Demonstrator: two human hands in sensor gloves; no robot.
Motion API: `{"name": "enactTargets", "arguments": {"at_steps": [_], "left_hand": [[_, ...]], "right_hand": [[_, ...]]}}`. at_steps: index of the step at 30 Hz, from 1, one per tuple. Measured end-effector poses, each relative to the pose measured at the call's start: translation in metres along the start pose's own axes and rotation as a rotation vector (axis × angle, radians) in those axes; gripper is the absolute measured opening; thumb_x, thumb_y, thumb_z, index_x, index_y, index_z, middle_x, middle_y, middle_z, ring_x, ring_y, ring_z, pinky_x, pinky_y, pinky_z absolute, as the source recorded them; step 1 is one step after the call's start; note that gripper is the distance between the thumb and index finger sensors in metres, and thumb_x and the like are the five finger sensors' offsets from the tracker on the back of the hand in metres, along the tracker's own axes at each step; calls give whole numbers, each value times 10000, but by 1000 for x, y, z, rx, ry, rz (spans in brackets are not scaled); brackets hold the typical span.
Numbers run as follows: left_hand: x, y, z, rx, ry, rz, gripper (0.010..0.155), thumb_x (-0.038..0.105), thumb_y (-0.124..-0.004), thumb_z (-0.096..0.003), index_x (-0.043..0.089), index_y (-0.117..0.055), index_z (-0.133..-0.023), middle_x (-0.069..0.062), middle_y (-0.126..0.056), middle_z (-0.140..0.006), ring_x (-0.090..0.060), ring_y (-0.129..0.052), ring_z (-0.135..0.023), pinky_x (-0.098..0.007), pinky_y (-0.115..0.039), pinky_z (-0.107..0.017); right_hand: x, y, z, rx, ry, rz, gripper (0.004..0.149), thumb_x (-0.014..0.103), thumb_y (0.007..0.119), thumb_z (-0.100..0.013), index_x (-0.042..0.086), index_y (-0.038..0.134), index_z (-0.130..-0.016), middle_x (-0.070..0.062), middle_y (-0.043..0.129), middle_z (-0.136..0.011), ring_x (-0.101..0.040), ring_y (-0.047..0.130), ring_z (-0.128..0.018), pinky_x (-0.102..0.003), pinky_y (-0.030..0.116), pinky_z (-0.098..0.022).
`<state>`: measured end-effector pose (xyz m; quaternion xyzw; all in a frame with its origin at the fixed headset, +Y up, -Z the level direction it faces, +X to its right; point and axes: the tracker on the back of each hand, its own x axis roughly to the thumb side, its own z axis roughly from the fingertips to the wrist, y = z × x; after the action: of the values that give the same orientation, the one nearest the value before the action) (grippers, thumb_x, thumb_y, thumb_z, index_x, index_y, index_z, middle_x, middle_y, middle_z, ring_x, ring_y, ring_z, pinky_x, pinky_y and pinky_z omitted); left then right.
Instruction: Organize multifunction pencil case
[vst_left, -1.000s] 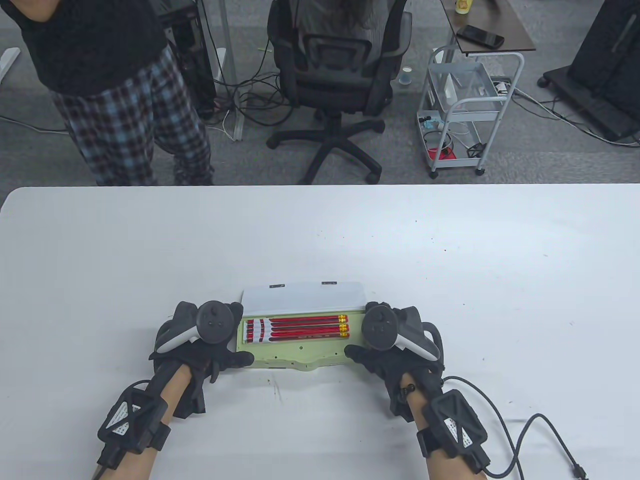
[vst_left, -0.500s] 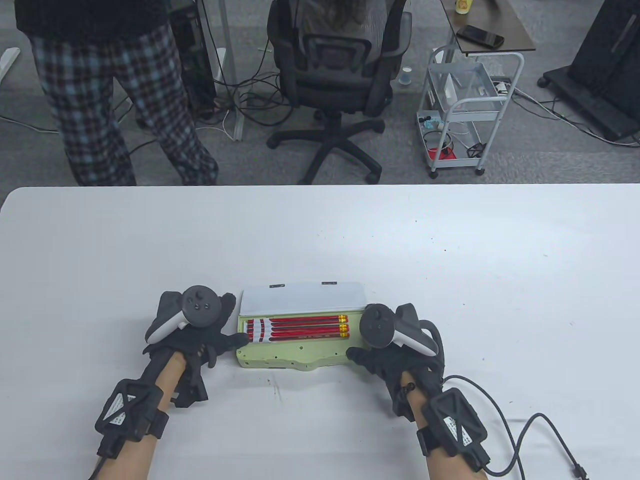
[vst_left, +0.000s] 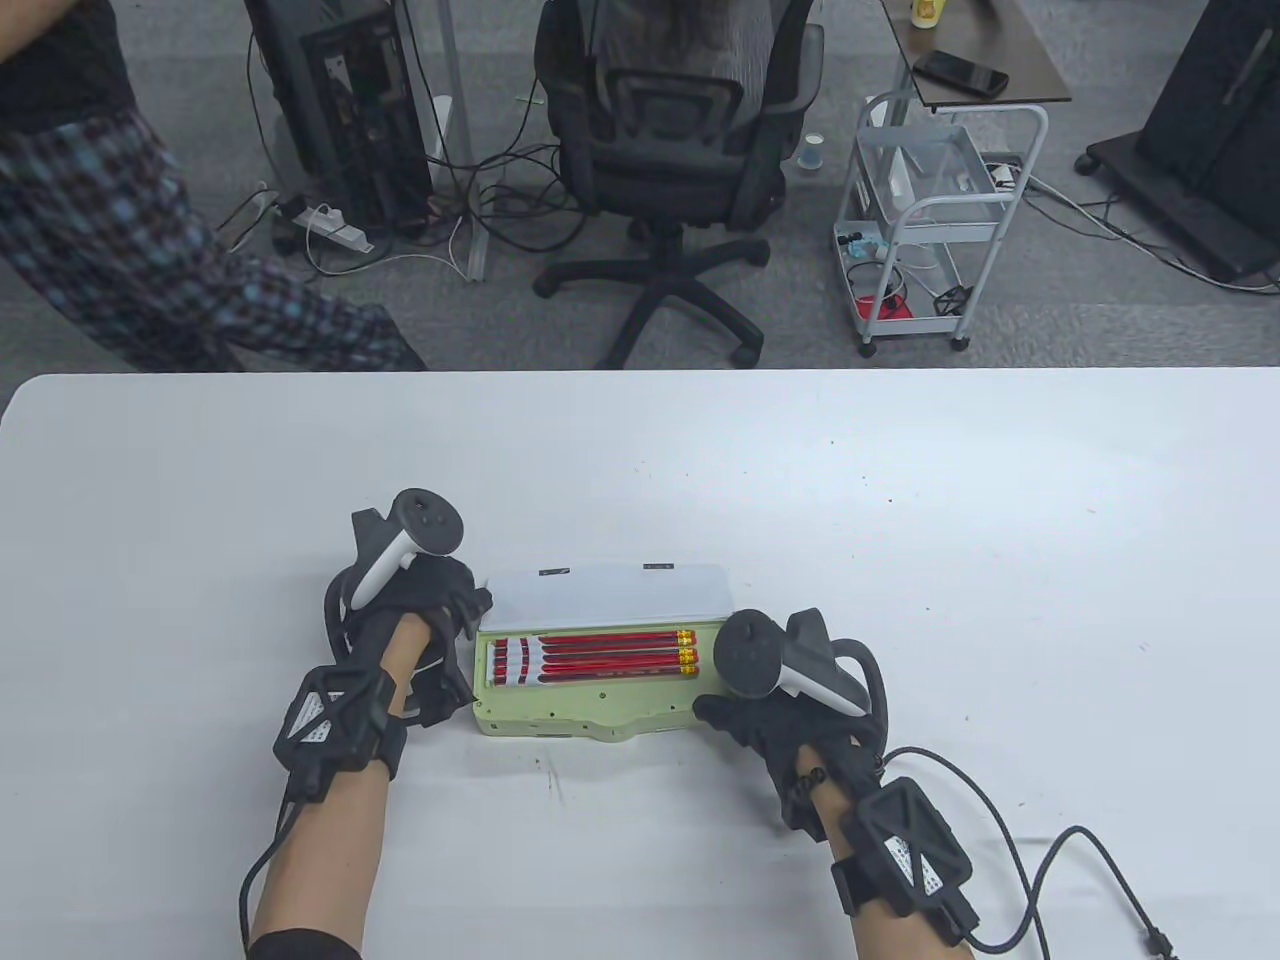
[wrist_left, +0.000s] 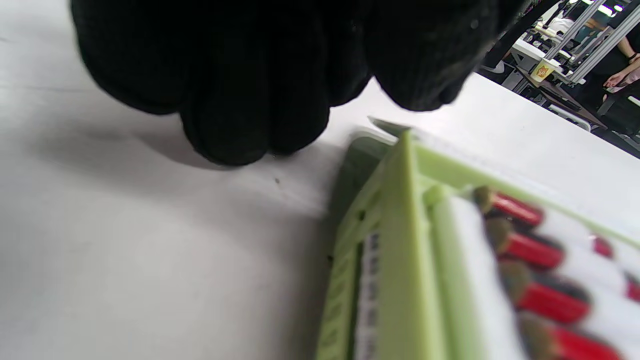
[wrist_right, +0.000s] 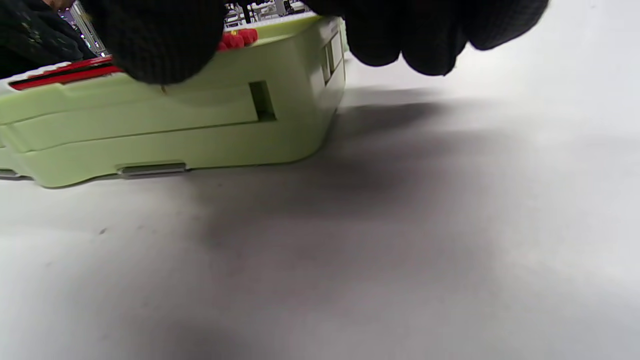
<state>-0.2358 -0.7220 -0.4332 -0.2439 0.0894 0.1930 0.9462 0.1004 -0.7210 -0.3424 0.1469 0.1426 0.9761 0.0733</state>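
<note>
I see my left hand (vst_left: 425, 610) has left the front left corner of the pencil case (vst_left: 560, 715) and swung up to its far left end, by the white lid (vst_left: 605, 592). Behind the bench, the person in plaid trousers (vst_left: 130, 270) has walked off leftward.

Left hand (vst_left: 420, 620) fingers: behind the strapped tracker; grip unclear.
Right hand (vst_left: 775, 715) fingers: tips cut off by the right wrist view's top edge.
Red pencils (wrist_left: 530, 250): blurred, cropped.
</note>
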Motion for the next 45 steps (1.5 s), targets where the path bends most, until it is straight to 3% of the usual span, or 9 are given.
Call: {"name": "enactTargets", "arguments": {"at_steps": [11, 14, 17, 21, 25, 28, 33, 39, 45], "left_hand": [[4, 4, -1, 0, 12, 234, 680, 317, -862, -465, 14, -633, -1029, -158, -984, -841, -289, -1046, -605, -510, -875, -435], [-1, 7, 6, 11, -63, 314, 775, 412, -841, -448, 72, -545, -1078, -137, -935, -851, -298, -1006, -633, -530, -840, -467], [-8, 16, 21, 56, -168, 390, 702, 544, -751, -426, 201, -673, -1033, -134, -954, -860, -332, -1008, -654, -550, -832, -480], [-18, 15, 44, 44, -262, 530, 684, 621, -710, -394, 191, -824, -914, -171, -944, -911, -413, -977, -731, -604, -795, -521], [-24, 4, 63, 31, -355, 468, 684, 643, -688, -386, 200, -861, -878, -171, -894, -978, -438, -923, -828, -644, -738, -581], [-27, -8, 73, 51, -399, 400, 644, 607, -696, -423, 192, -850, -890, -152, -847, -1019, -448, -872, -883, -663, -701, -607], [-24, -31, 82, 75, -471, 216, 607, 502, -763, -449, 184, -769, -966, -157, -762, -1074, -461, -780, -961, -697, -641, -638], [-18, -49, 91, 143, -503, -103, 582, 370, -834, -456, 265, -680, -1006, -76, -596, -1137, -434, -721, -995, -691, -604, -674], [-16, -54, 92, 176, -519, -166, 608, 348, -852, -448, 268, -645, -1014, -71, -560, -1141, -417, -719, -995, -687, -599, -679]], "right_hand": [[4, -3, -1, -46, 24, 30, 919, 503, 766, -462, -116, 481, -1078, -356, 668, -1025, -565, 785, -884, -651, 692, -659], [5, -3, 0, -62, 31, 27, 915, 503, 777, -457, -119, 504, -1070, -348, 713, -998, -544, 830, -853, -637, 724, -643], [5, -3, 1, -88, 39, 13, 914, 510, 797, -448, -123, 540, -1054, -331, 772, -959, -511, 883, -815, -612, 766, -621], [2, -3, 1, -110, 47, -33, 914, 501, 829, -437, -143, 570, -1032, -296, 846, -887, -455, 951, -741, -577, 819, -591], [-12, -5, 0, -29, 30, -212, 927, 469, 849, -455, -151, 513, -1055, -315, 794, -932, -483, 906, -794, -591, 784, -629], [-31, -12, 3, 122, -32, -372, 1000, 492, 824, -469, -162, 397, -1094, -367, 648, -1013, -551, 774, -887, -632, 686, -675], [-38, -23, 11, 86, -72, -418, 1039, 528, 778, -476, -165, 329, -1107, -408, 556, -1047, -607, 697, -921, -673, 633, -687], [-10, -3, 1, 12, -51, -167, 942, 481, 764, -490, -109, 364, -1106, -374, 619, -1026, -572, 758, -893, -648, 672, -672], [1, 2, 1, -20, -43, -8, 943, 482, 745, -474, -111, 361, -1098, -357, 640, -1018, -557, 778, -886, -639, 684, -671]]}}
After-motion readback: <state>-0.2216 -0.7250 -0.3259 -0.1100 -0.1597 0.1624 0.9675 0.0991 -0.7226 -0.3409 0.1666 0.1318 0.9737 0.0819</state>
